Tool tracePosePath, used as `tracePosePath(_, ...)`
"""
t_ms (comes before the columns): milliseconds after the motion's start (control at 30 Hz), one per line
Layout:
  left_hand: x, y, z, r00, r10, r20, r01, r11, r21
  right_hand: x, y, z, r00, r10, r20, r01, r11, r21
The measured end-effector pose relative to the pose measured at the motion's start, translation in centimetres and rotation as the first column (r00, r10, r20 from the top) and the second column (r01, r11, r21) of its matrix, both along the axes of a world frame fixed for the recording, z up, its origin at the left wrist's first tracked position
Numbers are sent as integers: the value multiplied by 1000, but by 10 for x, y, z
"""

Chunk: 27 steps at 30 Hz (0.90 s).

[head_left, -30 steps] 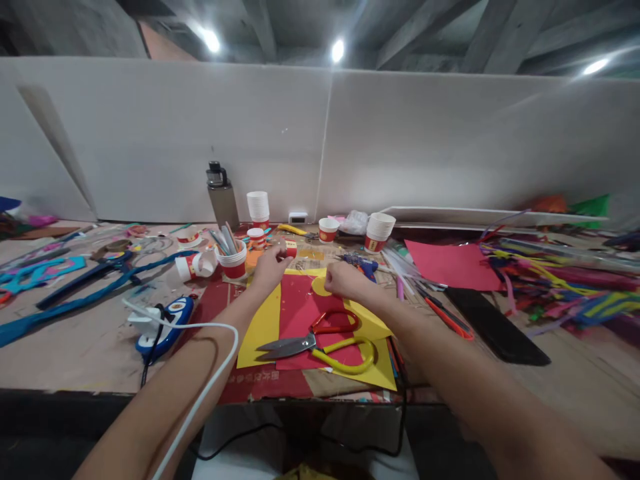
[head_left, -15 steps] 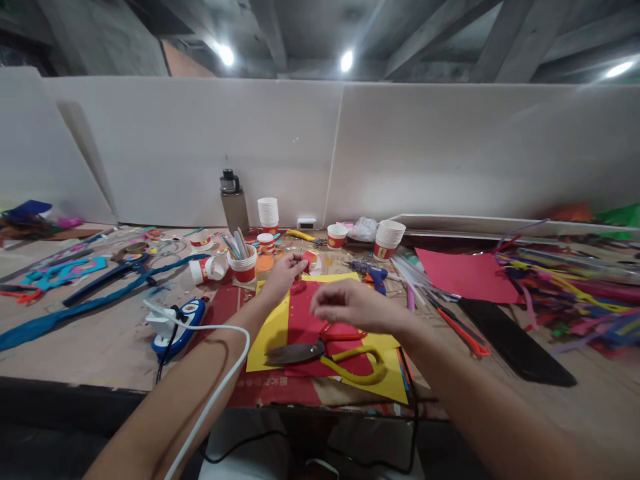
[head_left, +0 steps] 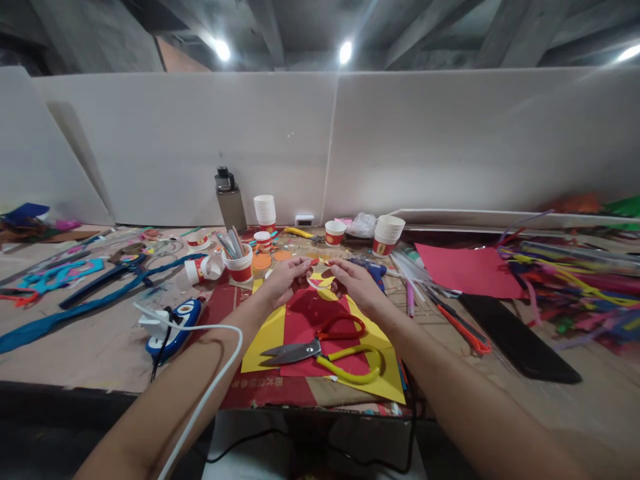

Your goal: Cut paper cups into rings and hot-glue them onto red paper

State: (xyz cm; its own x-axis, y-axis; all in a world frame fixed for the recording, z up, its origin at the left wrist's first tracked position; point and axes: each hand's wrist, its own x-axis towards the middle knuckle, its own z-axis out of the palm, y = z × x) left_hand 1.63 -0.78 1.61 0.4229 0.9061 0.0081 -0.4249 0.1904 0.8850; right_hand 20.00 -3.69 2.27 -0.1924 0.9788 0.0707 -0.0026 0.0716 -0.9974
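Between my left hand (head_left: 286,283) and my right hand (head_left: 353,281) is a small red-and-white ring-shaped piece (head_left: 317,285), which looks like part of a paper cup. Each hand pinches one side of it, and yellow shows through its middle. Below them a red sheet (head_left: 307,313) lies over yellow paper (head_left: 260,341). Large scissors (head_left: 314,348) rest on the sheets, blades to the left, one handle loop red and the other yellow. My palms and several fingertips are turned out of sight.
Behind to the left stand a cup of sticks (head_left: 239,268), a tipped cup (head_left: 197,271) and a bottle (head_left: 231,207). A glue gun (head_left: 373,272) lies just past my right hand. A power strip (head_left: 175,330) sits by my left forearm, its white cable crossing over the arm.
My right hand has moved up and forward, away from above the scissors, and now meets my left hand at the ring-shaped piece. The scissors stay on the paper.
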Motion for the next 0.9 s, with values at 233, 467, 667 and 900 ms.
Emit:
tracePosePath(233,4,-3,0,995,83,56,-77,993,-94,3,1,0,984,-55,-168,48,998,-47)
tracePosePath(467,8,-8,6,989,124,77,-116,988,-99,6,-2,5,970,-1,-244,-13,998,-58)
tracePosePath(667,6,-8,0,993,106,42,-102,991,-88,7,-6,7,966,7,-257,-25,997,-70)
tracePosePath(900,4,-9,1,998,-42,54,45,997,-64,7,-9,11,938,-24,-346,-60,972,-228)
